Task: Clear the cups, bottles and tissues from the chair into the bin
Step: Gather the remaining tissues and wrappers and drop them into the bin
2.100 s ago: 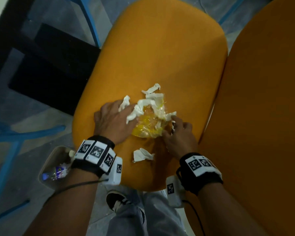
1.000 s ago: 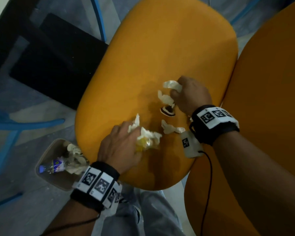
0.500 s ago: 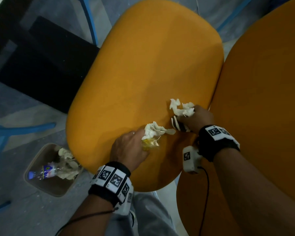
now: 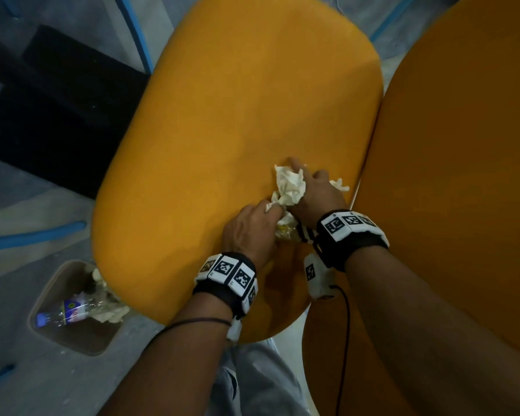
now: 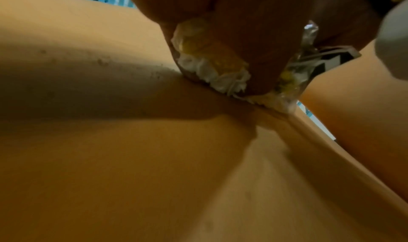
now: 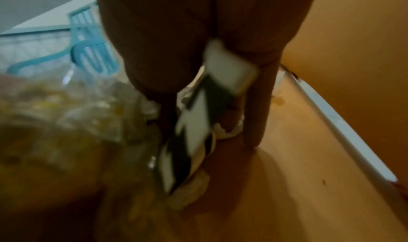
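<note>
On the orange chair seat (image 4: 237, 115) my two hands meet near its right edge. My left hand (image 4: 252, 226) grips a crushed clear cup with yellow residue (image 4: 285, 232) and white tissue (image 5: 212, 71). My right hand (image 4: 315, 190) holds a wad of white tissues (image 4: 290, 184) together with a black-and-white striped paper piece (image 6: 198, 123). More tissue (image 4: 339, 185) sticks out past its knuckles. The bin (image 4: 45, 289) stands on the floor at the chair's lower left, with a plastic bottle (image 4: 62, 312) and tissues (image 4: 108, 307) inside.
A second orange chair (image 4: 463, 175) adjoins on the right, with a narrow gap between the two. Black furniture (image 4: 48, 115) and blue chair legs (image 4: 135, 28) stand to the left. My trouser leg (image 4: 261, 382) is below the seat's front edge.
Both hands gathered the scattered tissues and the cup, then came together near the seat's right edge. No loose scraps lie on the seat now.
</note>
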`<state>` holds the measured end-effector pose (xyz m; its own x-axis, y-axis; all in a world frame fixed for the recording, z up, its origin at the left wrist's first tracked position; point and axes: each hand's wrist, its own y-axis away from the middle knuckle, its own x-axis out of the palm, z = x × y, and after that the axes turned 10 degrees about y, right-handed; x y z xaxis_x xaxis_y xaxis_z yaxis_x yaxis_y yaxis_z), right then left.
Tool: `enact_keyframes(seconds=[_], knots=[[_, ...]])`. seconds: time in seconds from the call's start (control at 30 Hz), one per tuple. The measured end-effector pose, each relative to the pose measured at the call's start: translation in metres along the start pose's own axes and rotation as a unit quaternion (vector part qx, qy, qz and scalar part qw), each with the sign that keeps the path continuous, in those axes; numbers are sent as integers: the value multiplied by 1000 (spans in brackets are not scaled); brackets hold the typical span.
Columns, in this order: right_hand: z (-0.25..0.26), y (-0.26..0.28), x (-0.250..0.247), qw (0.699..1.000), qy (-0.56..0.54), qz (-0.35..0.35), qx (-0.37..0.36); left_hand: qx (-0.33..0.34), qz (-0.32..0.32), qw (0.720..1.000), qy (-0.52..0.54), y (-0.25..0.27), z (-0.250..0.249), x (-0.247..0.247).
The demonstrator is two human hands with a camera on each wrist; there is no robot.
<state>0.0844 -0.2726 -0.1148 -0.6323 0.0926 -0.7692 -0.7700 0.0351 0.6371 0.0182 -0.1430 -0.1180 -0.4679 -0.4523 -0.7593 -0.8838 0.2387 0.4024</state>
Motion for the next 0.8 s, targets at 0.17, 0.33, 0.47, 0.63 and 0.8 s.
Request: enact_keyframes(seconds=[0.17,0.33,0.47,0.63,0.8], knots=[[-2,1,-8,999,10,-19,-37,-68,-22,995,74,-5,6,-11],[-8,0,-7,997,-63,-6,-36,-111,-59,975,185,13,32,-36],[-5,6,-12,988,-150,-25,-14,-115,-96,962,228,28,61,-56],[11,26,-30,972,-230,-39,-37,-105,-113,949,273,53,86,-78],[57,60,-55,967,-228,-5,-113,-135,-182,907,355,89,107,-98]])
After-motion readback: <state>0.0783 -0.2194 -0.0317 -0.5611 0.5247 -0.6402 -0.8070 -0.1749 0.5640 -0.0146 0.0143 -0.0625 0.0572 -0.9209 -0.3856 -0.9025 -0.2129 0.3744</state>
